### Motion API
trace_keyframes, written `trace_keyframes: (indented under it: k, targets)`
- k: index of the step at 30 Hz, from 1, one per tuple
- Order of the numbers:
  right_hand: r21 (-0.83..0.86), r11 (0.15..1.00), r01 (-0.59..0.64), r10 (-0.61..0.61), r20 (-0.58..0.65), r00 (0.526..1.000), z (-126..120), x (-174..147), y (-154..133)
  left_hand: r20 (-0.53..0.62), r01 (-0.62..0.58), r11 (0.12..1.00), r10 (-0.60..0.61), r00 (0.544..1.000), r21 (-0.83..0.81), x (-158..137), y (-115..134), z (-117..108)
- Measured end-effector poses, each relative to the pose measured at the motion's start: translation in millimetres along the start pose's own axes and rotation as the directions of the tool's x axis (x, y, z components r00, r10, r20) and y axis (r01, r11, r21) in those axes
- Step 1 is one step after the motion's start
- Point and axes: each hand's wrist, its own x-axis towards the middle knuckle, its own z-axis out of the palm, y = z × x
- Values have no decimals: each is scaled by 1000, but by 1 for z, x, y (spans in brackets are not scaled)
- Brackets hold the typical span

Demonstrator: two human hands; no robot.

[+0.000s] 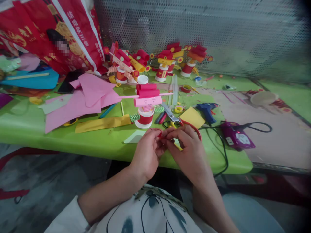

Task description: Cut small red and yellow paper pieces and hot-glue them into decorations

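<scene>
My left hand point(147, 152) and my right hand point(188, 147) meet at the table's front edge, fingers closed in a pinch. Between them shows a small red piece point(160, 133), perhaps paper, mostly hidden by the fingers. Just beyond stands a paper figure point(145, 119) with a white-and-red cup body, green spring arms and a pink rolled head under red rolls. Scissors with red handles point(173, 116) lie open beside my right fingers. A pale green paper scrap point(134, 137) lies by my left hand.
Several similar figures point(161, 72) stand along the perforated metal panel point(218, 35). Pink paper sheets point(80, 100) and a yellow strip point(103, 124) lie left. To the right are a blue glue gun point(207, 111), yellow paper point(192, 117) and a purple box with a cable point(236, 136).
</scene>
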Motion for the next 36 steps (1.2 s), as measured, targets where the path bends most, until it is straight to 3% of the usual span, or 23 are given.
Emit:
trace_keyframes:
  k: [10,14,19,27,36]
  targets:
    - [244,969,-32,30,9,999,3,13,1,-53,23,996,-28,998,-91,1,11,0]
    - [315,933,-177,174,37,984,3,17,7,-7,-40,996,40,999,-78,-2,16,-8]
    - [167,957,-237,229,66,971,4,28,24,-17,-128,991,128,992,-44,-9,30,-27]
    - [-140,979,-150,183,259,948,18,52,29,-72,-155,988,154,985,-1,-9,46,-44]
    - [-387,921,-52,177,297,938,27,71,23,-41,-148,989,147,988,-10,-5,44,-50]
